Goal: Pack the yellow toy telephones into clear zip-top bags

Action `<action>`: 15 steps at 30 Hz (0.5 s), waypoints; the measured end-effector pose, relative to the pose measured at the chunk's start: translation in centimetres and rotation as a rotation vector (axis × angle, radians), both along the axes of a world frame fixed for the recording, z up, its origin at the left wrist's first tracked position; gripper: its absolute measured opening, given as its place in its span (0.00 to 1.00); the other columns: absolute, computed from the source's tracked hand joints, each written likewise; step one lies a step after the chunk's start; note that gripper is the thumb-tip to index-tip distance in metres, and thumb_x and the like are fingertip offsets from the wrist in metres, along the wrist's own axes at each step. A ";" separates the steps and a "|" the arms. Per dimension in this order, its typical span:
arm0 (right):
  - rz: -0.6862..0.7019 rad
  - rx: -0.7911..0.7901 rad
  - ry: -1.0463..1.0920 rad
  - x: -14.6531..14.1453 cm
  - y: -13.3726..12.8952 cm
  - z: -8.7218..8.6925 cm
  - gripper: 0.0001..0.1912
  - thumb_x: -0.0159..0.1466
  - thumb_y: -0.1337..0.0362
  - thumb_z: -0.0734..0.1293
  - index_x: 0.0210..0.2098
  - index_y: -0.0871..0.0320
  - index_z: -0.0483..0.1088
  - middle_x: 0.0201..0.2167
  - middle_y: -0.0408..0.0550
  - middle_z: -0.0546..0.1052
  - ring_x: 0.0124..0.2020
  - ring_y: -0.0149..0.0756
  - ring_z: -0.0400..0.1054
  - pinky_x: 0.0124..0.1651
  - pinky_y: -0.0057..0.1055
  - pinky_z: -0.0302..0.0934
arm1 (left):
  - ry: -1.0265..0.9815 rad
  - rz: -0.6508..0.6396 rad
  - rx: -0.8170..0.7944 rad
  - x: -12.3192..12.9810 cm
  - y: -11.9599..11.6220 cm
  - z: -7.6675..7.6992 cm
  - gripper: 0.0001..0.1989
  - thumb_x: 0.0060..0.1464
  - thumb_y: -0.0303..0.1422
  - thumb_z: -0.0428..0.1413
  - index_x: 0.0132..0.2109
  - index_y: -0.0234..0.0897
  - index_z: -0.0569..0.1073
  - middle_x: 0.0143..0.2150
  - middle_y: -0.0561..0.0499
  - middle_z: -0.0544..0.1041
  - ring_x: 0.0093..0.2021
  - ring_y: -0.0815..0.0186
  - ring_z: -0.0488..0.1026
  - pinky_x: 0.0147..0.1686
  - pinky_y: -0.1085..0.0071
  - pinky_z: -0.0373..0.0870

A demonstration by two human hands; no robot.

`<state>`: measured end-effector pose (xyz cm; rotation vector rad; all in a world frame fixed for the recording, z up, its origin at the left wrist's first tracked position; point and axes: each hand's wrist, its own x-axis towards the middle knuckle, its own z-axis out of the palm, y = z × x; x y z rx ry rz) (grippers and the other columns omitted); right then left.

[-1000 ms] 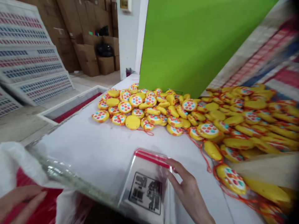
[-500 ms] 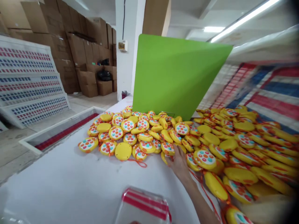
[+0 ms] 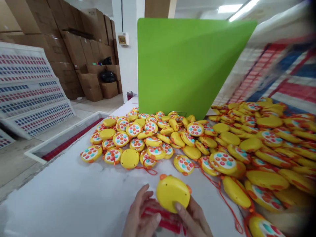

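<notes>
My right hand [image 3: 192, 214] grips a round yellow toy [image 3: 172, 193], its plain back with small screw holes facing me and my thumb on its lower edge. Just left of it, my left hand [image 3: 142, 214] has its fingers curled around a clear plastic bag with a red band [image 3: 161, 219], low in the view. The bag's lower part is out of view. Beyond both hands lies a heap of similar yellow toys [image 3: 129, 159], some showing white faces with red, orange and teal dots. Orange cords trail from several of them.
A green board [image 3: 187, 65] stands upright behind the heap on the white table [image 3: 74, 197]. More toys [image 3: 269, 121] are piled at the right. White crates [image 3: 32, 89] and cardboard boxes [image 3: 90, 85] are stacked at the left, near a low white-rimmed bin [image 3: 66, 135].
My right hand has come back from the heap with a yellow toy. My left hand has risen into view at the bag. The view has shifted slightly.
</notes>
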<state>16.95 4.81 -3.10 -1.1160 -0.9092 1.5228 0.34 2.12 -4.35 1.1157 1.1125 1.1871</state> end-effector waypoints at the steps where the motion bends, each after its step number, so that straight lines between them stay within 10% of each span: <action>1: 0.015 0.005 0.030 -0.7 -0.8 -0.4 0.25 0.52 0.49 0.70 0.47 0.53 0.70 0.45 0.51 0.76 0.43 0.44 0.71 0.44 0.40 0.67 | -0.067 -0.038 -0.028 0.1 0.4 0.5 0.32 0.51 0.45 0.56 0.60 0.40 0.56 0.56 0.37 0.67 0.53 0.55 0.69 0.48 0.63 0.71; 15: 0.139 0.304 -0.015 -1.3 -2.0 -1.5 0.18 0.57 0.59 0.68 0.48 0.46 0.69 0.46 0.48 0.75 0.44 0.40 0.71 0.45 0.32 0.67 | 0.262 -0.056 0.040 -0.8 -0.7 2.7 0.21 0.53 0.40 0.55 0.53 0.39 0.65 0.54 0.41 0.71 0.52 0.58 0.69 0.49 0.66 0.69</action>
